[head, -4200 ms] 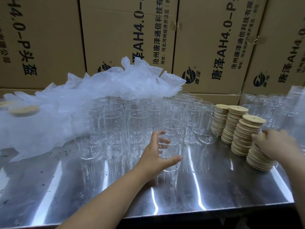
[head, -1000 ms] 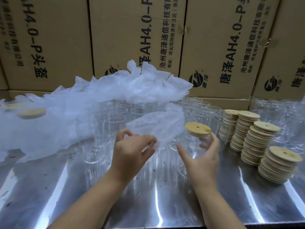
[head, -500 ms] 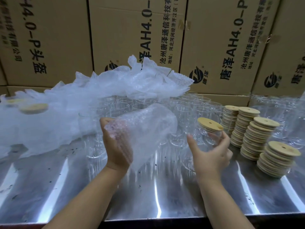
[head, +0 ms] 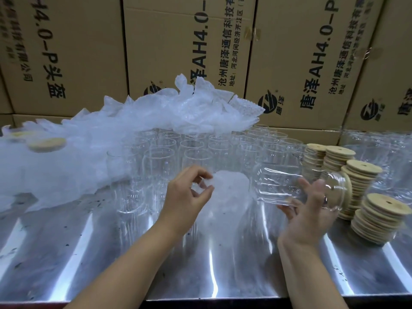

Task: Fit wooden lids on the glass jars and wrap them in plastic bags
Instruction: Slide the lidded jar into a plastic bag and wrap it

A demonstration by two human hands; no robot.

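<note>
Fingers (head: 197, 173) of the left hand (head: 187, 199) pinch the rim of a plastic bag (head: 227, 197), which hangs just above the steel table (head: 111, 253). The right hand (head: 310, 217) grips a glass jar (head: 283, 184) between thumb and spread fingers. The jar is empty and lies sideways, base toward the bag, with its wooden lid (head: 347, 190) fitted at the right end. Just beyond both hands, rows of empty jars (head: 196, 150) stand mouth up. A heap of bags (head: 133, 130) drapes over the far-left ones. Four lid stacks (head: 379, 219) stand close on the right. Cardboard boxes (head: 178, 52) wall the far side.
</note>
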